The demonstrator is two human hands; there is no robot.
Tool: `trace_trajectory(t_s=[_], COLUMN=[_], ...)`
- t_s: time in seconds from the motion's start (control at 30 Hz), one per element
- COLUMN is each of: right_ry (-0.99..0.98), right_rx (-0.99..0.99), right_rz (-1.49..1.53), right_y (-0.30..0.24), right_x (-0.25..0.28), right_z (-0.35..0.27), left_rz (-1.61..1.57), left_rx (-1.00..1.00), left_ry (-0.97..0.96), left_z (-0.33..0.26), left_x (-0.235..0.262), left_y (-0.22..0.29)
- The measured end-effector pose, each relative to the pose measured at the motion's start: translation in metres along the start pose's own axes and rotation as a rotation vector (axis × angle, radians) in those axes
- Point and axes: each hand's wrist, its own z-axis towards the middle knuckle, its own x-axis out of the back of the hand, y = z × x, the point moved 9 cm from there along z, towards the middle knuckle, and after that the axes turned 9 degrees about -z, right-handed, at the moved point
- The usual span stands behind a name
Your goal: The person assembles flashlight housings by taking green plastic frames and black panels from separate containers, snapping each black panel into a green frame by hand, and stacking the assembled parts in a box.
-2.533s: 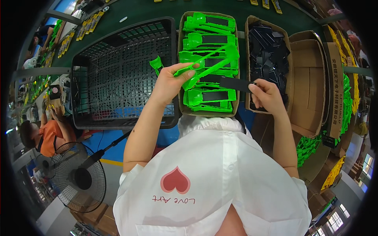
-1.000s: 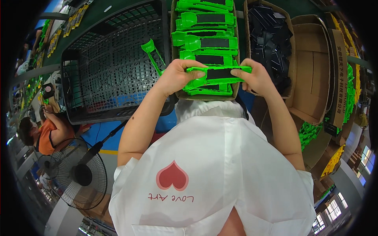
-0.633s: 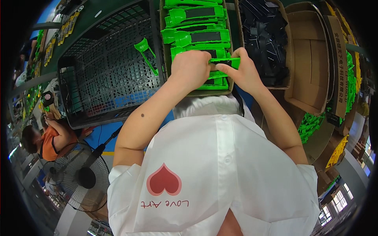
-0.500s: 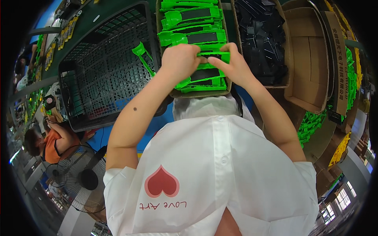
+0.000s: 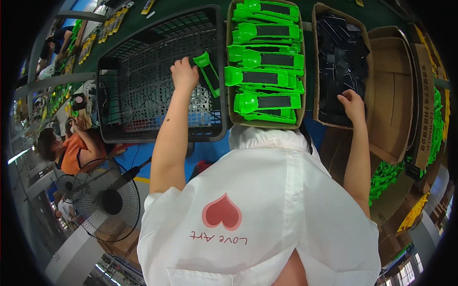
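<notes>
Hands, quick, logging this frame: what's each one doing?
Left hand: closed on bright green plastic piece over black mesh crate.
Right hand: in cardboard box of black parts; grip unclear.

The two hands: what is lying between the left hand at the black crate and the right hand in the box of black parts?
In the head view, a cardboard box of stacked green pieces lies between the left hand and the right hand.

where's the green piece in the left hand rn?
Head view, upper centre-left: green piece at the left hand, over the black crate, beside the box of green parts.
</notes>
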Motion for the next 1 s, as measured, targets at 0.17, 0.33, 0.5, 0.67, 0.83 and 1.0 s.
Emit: trace_trajectory(t_s=[0.17,0.33,0.5,0.67,0.83,1.0], right_ry=[0.223,0.465,0.222,-0.044,-0.422,-0.520], right_rx=[-0.079,-0.148,-0.134,-0.089,0.052,0.020], right_rz=[0.214,0.256,1.049,1.408,1.621,1.623], right_y=[0.005,0.019,-0.002,-0.057,-0.147,-0.193], right_x=[0.037,0.057,0.034,0.015,-0.001,-0.029], right_z=[0.010,0.015,0.005,-0.006,-0.021,-0.042], left_rz=[-0.184,-0.297,-1.716,-2.432,-2.270,-2.072], left_rx=[0.088,0.356,0.778,0.598,0.427,0.296], left_ry=[0.065,-0.046,0.374,-0.172,-0.489,-0.670], left_z=[0.001,0.019,-0.017,-0.043,-0.074,-0.093], left_x=[-0.021,-0.036,-0.005,0.029,0.038,0.033], left_y=[0.005,-0.049,-0.129,0.005,0.147,0.207])
